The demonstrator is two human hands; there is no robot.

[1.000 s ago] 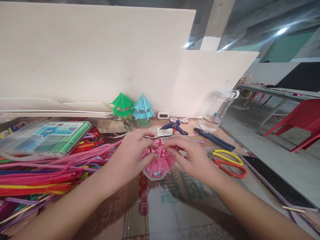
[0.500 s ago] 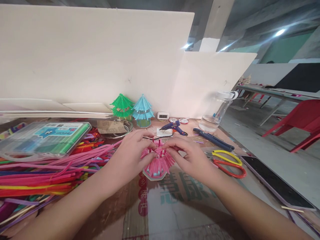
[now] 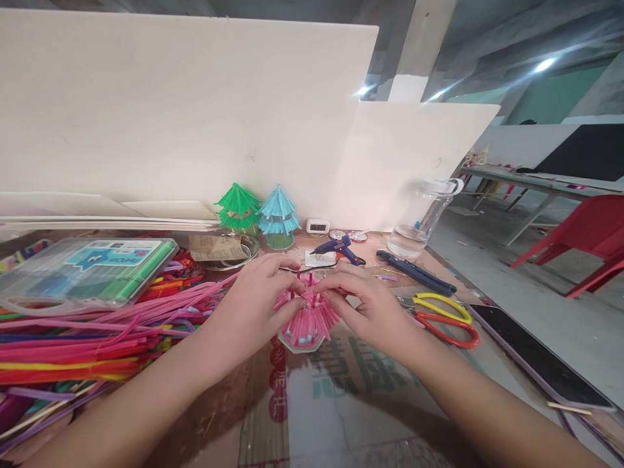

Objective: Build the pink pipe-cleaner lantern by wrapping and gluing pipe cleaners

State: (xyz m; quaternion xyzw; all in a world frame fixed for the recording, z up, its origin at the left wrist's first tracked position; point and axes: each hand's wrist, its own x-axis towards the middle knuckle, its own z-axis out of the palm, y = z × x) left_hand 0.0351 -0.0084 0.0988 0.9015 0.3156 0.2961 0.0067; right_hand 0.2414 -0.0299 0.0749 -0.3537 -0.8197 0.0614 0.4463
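Observation:
A small pink pipe-cleaner model (image 3: 312, 327) stands on a pale, many-sided base in front of me. Its sloping pink strips fan outward like a roof, and several short dark-pink posts rise from the top. My left hand (image 3: 266, 292) is closed at the model's left side, thumb and fingers pinching at a post. From the right, my right hand (image 3: 363, 296) has its thumb and fingertips closed at a post too. The fingers partly cover the posts, so the exact contact is hard to see.
Loose pipe cleaners (image 3: 112, 331) and a clear plastic case (image 3: 53, 273) fill the left. Behind stand green (image 3: 237, 208) and blue (image 3: 278, 214) pipe-cleaner pavilions and a glue gun (image 3: 338, 249). Rightward lie a blue-handled tool (image 3: 419, 273), scissors (image 3: 446, 318), a phone (image 3: 541, 354) and a water jug (image 3: 419, 221).
My right hand's fingertips have shifted slightly left and down at the post. My left hand and the model have hardly moved.

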